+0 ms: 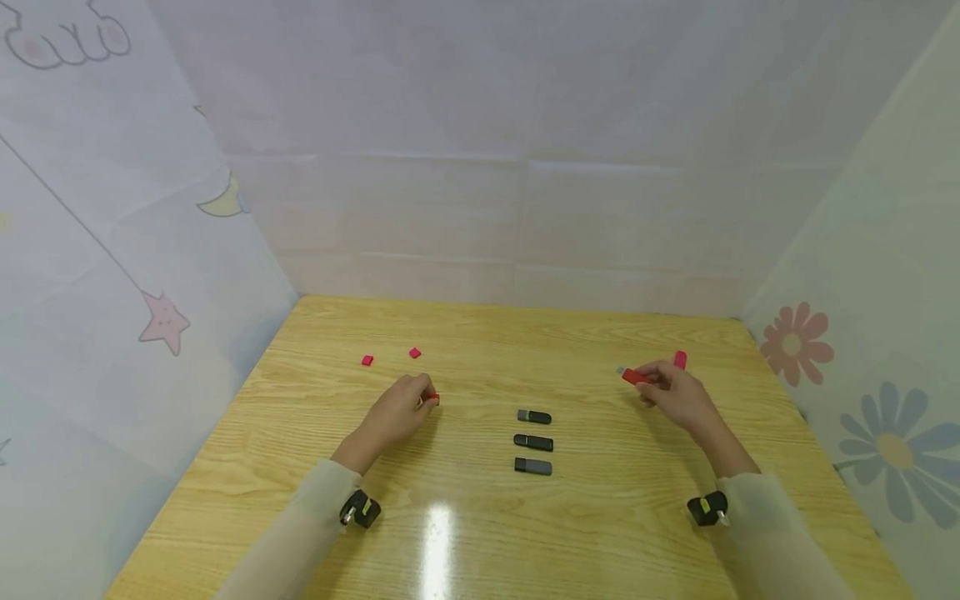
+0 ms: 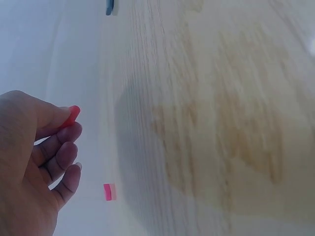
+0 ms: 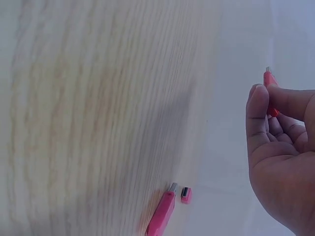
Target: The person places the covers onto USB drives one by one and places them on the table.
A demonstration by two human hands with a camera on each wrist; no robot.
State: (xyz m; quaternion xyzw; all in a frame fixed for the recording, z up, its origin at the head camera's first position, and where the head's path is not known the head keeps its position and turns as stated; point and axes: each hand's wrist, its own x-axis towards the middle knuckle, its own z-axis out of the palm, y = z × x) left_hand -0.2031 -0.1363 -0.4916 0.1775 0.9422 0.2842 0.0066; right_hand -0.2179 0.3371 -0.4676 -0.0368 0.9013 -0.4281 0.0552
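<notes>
My left hand [image 1: 397,408] pinches a small red USB stick cap [image 2: 73,115] between thumb and forefinger, above the left part of the table. On the right, my right hand [image 1: 678,398] grips a red USB stick [image 1: 635,377] between thumb and fingers. Its bare metal plug points up and to the left. A pink USB stick [image 3: 162,215] with its plug uncovered lies behind the right hand, with a small pink piece with a dark slot [image 3: 186,195] beside it. Two small pink caps [image 1: 367,360] [image 1: 415,352] lie beyond the left hand.
Between the hands, three dark USB sticks [image 1: 533,442] lie in a column on the wooden table [image 1: 480,542]. A pale sheet [image 1: 450,217] stands behind the table, and patterned sheets [image 1: 885,333] hang at both sides.
</notes>
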